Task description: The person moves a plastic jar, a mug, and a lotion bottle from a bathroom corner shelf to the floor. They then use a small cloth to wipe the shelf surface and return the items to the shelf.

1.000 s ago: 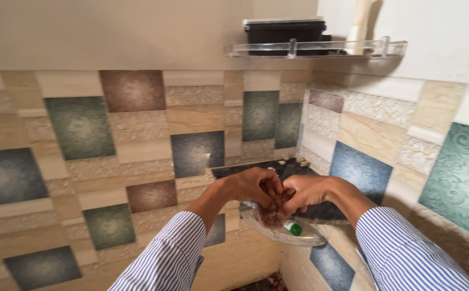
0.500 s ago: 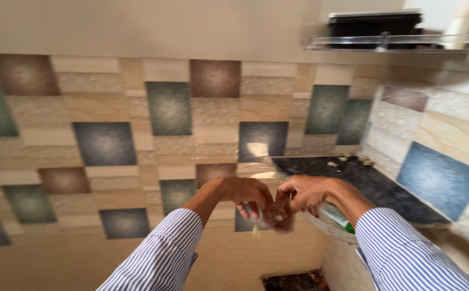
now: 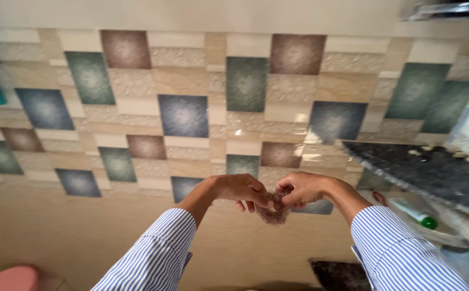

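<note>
Left hand [image 3: 241, 189] and right hand [image 3: 301, 188] pinched together on a brownish clump [image 3: 273, 214], held out clear of tiled wall [image 3: 191, 108], away from shelf [image 3: 434, 172].

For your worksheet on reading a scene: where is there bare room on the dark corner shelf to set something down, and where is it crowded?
The dark speckled stone corner shelf is bare along its front and middle. Small pale bits crowd its back edge by the wall. Below it, a white tube with a green cap occupies the clear lower shelf. Left hand and right hand pinch a brown fuzzy clump.
</note>
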